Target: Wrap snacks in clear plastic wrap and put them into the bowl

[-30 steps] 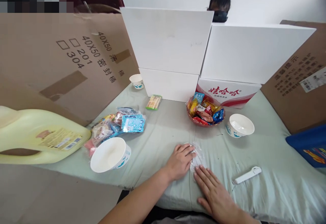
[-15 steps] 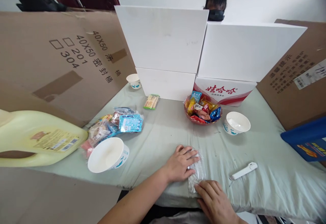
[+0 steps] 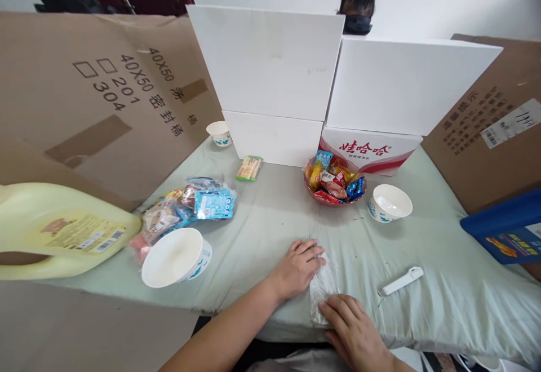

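Observation:
A folded piece of clear crinkled plastic (image 3: 323,284) lies on the cloth near the front edge of the table. My left hand (image 3: 298,268) rests palm down on its upper left part, fingers stretched out and slightly apart. At the lower right end, my right hand (image 3: 353,327) lays its fingers flat on the plastic, its thumb lower down near the table edge. To the right is a white cutter-like tool (image 3: 401,282) with a small loop at one end.
A white paper bowl (image 3: 173,256) tilts beside wrapped snacks (image 3: 213,204) and a yellow jug (image 3: 67,231) on the left. Further back are a snack-filled red bowl (image 3: 310,189), another paper bowl (image 3: 389,203) and white boxes (image 3: 270,62). Cardboard (image 3: 105,107) flanks the table; a person (image 3: 358,3) is behind.
The view has shifted slightly. Both hands stay on the plastic, the left one pressing in nearly the same spot; the other things lie as before.

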`<action>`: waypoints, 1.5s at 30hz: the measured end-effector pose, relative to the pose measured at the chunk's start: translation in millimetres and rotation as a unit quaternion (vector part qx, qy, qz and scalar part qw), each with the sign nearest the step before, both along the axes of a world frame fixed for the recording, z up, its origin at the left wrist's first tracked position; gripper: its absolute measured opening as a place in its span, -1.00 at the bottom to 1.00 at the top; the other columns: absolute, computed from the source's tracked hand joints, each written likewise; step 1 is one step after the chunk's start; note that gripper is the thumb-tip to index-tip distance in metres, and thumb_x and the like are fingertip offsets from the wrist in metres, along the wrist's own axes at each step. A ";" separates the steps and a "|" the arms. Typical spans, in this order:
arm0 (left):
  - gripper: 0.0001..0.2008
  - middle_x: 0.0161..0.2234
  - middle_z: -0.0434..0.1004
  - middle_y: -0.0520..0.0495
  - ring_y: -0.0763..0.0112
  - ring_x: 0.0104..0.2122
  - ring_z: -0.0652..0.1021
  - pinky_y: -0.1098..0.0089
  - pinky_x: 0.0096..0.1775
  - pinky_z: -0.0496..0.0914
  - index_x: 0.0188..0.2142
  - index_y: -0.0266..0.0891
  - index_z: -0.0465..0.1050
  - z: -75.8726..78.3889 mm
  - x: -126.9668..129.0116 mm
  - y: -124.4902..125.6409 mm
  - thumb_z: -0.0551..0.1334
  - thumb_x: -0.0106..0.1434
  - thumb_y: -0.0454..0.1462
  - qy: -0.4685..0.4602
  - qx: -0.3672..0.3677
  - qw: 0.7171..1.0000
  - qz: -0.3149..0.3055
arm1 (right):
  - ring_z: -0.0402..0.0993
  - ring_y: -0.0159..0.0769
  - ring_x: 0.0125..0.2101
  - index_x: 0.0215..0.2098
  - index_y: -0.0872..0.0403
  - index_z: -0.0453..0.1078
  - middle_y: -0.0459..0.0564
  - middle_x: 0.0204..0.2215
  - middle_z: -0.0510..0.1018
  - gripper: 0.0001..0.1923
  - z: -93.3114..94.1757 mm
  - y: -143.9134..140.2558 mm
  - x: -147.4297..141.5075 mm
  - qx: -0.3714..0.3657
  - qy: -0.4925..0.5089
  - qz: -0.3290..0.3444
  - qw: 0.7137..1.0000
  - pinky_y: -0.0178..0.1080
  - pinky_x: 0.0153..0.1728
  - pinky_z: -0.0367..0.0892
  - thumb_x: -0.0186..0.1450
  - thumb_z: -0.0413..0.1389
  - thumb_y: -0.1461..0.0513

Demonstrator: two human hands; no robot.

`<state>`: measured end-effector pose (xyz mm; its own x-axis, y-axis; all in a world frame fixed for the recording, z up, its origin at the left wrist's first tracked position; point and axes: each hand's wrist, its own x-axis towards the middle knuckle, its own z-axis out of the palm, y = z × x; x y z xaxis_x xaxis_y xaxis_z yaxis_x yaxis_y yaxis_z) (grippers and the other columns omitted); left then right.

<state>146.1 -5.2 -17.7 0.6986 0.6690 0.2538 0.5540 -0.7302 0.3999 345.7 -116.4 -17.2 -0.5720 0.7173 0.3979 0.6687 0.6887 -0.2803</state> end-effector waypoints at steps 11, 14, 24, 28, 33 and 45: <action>-0.78 -0.15 0.54 -0.07 0.25 -0.08 0.43 0.21 -0.02 0.33 -0.11 -0.14 0.49 8.0 -2.4 -1.7 0.11 0.32 -0.30 -0.080 0.038 0.995 -0.054 | 0.29 -0.28 -0.33 -0.16 0.02 0.37 -0.06 -0.36 0.46 -0.86 -5.4 -2.6 -5.0 -0.028 -0.008 -0.015 0.999 -0.20 -0.23 0.17 0.38 -0.02 0.27; -0.77 -0.02 0.50 -0.02 0.21 0.00 0.40 0.21 -0.01 0.29 -0.05 -0.07 0.48 9.0 3.6 -4.1 0.21 0.29 -0.22 -0.011 0.010 0.996 -0.083 | 0.28 -0.29 -0.35 -0.21 0.03 0.38 -0.06 -0.39 0.45 -0.84 -4.0 -1.5 -6.7 -0.036 0.008 -0.013 0.999 -0.21 -0.25 0.17 0.38 -0.05 0.31; -0.43 0.08 0.45 -0.04 0.15 0.08 0.34 0.13 0.08 0.21 0.21 -0.08 0.20 12.8 0.0 -1.1 0.24 0.21 -0.25 -0.034 -0.086 0.993 -0.070 | 0.36 -0.26 -0.22 -0.15 0.10 0.31 0.01 -0.28 0.48 -0.77 31.1 32.6 -2.2 -0.016 0.018 0.057 0.998 -0.17 -0.11 0.25 0.36 -0.14 0.41; -0.25 0.07 0.45 -0.06 0.26 0.07 0.39 0.15 0.08 0.27 0.32 -0.08 -0.12 6.7 -2.2 1.0 0.09 0.19 -0.45 -0.089 -0.097 0.989 -0.064 | 0.38 -0.32 -0.37 -0.14 0.08 0.31 -0.05 -0.37 0.48 -0.77 22.1 69.8 -1.8 -0.001 -0.058 -0.012 0.998 -0.29 -0.34 0.25 0.38 -0.14 0.38; -0.24 0.25 0.16 -0.23 0.22 0.22 0.25 0.09 0.14 0.28 0.33 -0.15 -0.23 -3.0 -3.6 1.9 -0.02 0.18 -0.52 -0.147 -0.076 0.986 -0.018 | 0.35 -0.37 -0.51 -0.24 0.07 0.34 -0.06 -0.42 0.46 -0.79 3.1 100.2 -11.1 -0.012 -0.118 -0.107 0.987 -0.31 -0.46 0.16 0.37 -0.10 0.38; -0.79 -0.07 0.31 -0.13 0.21 -0.08 0.39 0.17 -0.03 0.38 -0.23 -0.19 0.41 7.1 -0.2 -1.5 0.30 0.10 -0.34 -0.158 -0.086 0.982 0.049 | 0.38 -0.37 -0.46 -0.15 0.05 0.36 -0.06 -0.38 0.46 -0.83 -7.9 100.2 -18.8 -0.021 -0.123 -0.168 0.978 -0.31 -0.48 0.09 0.37 -0.04 0.31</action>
